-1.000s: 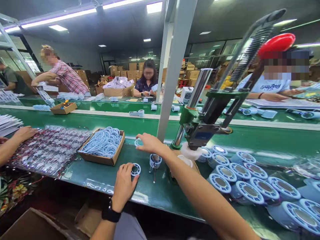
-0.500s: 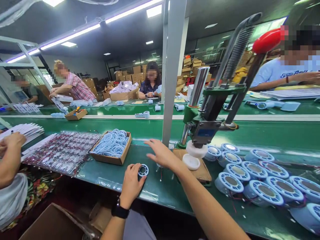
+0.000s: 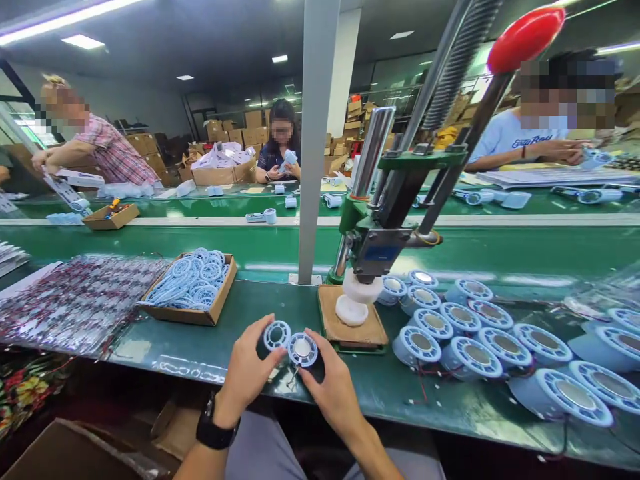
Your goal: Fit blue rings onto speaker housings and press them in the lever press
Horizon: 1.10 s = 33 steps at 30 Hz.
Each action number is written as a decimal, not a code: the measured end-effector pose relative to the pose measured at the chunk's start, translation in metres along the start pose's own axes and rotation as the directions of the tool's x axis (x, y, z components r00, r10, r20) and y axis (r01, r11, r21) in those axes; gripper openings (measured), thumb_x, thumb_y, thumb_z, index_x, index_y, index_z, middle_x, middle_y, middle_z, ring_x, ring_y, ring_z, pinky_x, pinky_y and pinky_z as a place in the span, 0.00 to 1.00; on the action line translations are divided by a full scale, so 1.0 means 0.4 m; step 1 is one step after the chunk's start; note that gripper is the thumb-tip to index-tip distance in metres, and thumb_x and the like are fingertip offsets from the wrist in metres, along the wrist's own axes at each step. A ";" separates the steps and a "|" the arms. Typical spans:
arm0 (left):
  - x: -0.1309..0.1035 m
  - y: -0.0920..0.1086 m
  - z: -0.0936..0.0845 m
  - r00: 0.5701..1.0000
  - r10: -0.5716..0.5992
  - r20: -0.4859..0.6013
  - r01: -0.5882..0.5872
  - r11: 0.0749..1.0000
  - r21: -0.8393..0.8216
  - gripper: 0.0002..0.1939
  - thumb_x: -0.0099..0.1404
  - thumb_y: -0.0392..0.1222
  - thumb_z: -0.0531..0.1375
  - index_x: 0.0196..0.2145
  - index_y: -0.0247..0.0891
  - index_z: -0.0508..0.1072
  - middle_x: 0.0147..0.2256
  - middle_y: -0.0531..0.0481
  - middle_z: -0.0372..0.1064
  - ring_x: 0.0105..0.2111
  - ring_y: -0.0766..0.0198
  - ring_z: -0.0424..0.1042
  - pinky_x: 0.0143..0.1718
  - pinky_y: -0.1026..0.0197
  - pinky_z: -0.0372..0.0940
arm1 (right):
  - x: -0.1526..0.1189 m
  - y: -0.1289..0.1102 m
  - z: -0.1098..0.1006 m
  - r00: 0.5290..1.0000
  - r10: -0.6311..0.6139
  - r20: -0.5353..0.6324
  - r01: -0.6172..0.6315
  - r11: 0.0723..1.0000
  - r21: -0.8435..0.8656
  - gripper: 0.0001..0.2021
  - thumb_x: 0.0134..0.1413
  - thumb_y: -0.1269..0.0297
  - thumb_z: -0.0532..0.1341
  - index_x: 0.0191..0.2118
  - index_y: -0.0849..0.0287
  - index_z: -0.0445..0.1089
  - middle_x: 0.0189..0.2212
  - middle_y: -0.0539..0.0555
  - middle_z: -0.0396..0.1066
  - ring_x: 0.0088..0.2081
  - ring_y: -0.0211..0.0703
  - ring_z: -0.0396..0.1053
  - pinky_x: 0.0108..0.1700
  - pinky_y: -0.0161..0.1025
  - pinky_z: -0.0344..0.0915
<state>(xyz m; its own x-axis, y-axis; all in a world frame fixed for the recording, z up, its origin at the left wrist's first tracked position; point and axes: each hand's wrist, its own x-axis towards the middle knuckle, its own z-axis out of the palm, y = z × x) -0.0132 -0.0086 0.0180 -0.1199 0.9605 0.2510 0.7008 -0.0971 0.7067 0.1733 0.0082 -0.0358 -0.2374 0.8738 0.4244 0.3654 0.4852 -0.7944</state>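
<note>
Two hands at bench edge: left hand (image 3: 249,368) pinches ring (image 3: 277,335), right hand (image 3: 332,387) grips motor (image 3: 303,349).

Both forearms extended forward from the lower edge of the view and converged toward the centre. The left hand (image 3: 249,369) was held palm down, wrist slightly raised, with the fingers curled and the thumb angled inward. A dark watch (image 3: 215,430) sat on the left wrist. The right hand (image 3: 333,383) lay just beside the left, fingers curled, thumb pointing toward the left hand. Both forearms were bare.
</note>
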 end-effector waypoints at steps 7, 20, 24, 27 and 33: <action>-0.010 0.106 0.018 0.953 0.203 0.223 -0.214 0.977 0.024 0.33 0.59 0.31 0.62 0.61 0.44 0.65 0.55 0.46 0.70 0.55 0.54 0.68 0.58 0.47 0.65 | -0.001 0.017 -0.003 0.999 0.027 0.037 -0.032 0.990 0.136 0.35 0.56 0.70 0.58 0.69 0.53 0.50 0.59 0.56 0.65 0.60 0.44 0.66 0.61 0.45 0.65; 0.028 0.114 -0.005 0.916 0.160 0.369 -0.195 0.979 0.057 0.37 0.59 0.31 0.59 0.65 0.46 0.60 0.51 0.48 0.72 0.49 0.56 0.69 0.54 0.51 0.67 | 0.014 -0.011 -0.028 0.986 0.046 0.159 -0.080 0.973 0.218 0.44 0.55 0.76 0.56 0.72 0.48 0.34 0.62 0.54 0.62 0.61 0.44 0.64 0.63 0.48 0.63; 0.015 0.098 0.012 0.935 0.152 0.320 -0.159 0.987 -0.004 0.35 0.59 0.31 0.59 0.64 0.44 0.61 0.56 0.47 0.69 0.55 0.55 0.66 0.57 0.50 0.65 | 0.014 0.000 -0.022 0.979 0.019 0.203 -0.055 0.983 0.175 0.39 0.55 0.76 0.54 0.71 0.50 0.44 0.65 0.54 0.56 0.65 0.44 0.58 0.67 0.48 0.58; -0.007 0.070 0.044 0.945 0.160 0.284 -0.139 0.986 -0.093 0.33 0.62 0.34 0.57 0.65 0.40 0.59 0.61 0.42 0.63 0.60 0.53 0.62 0.63 0.47 0.59 | 0.013 0.008 -0.033 0.951 -0.010 0.308 -0.008 0.998 0.055 0.38 0.55 0.78 0.52 0.71 0.54 0.46 0.68 0.56 0.50 0.68 0.45 0.52 0.68 0.49 0.55; 0.015 0.059 0.077 0.959 0.000 0.282 0.063 0.975 -0.213 0.29 0.55 0.36 0.61 0.56 0.37 0.68 0.52 0.43 0.73 0.51 0.53 0.72 0.55 0.52 0.66 | 0.125 -0.145 -0.304 0.910 -0.252 0.329 0.340 0.908 -0.246 0.36 0.57 0.71 0.60 0.70 0.49 0.51 0.66 0.56 0.54 0.65 0.52 0.57 0.64 0.51 0.63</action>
<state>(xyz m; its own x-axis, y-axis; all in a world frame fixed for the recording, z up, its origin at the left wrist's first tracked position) 0.0243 0.0027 0.0159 0.0830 0.9951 0.0538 0.5261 -0.0896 0.8457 0.2498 0.0277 0.0845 -0.6041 0.6618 0.4440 0.4720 0.7460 -0.4698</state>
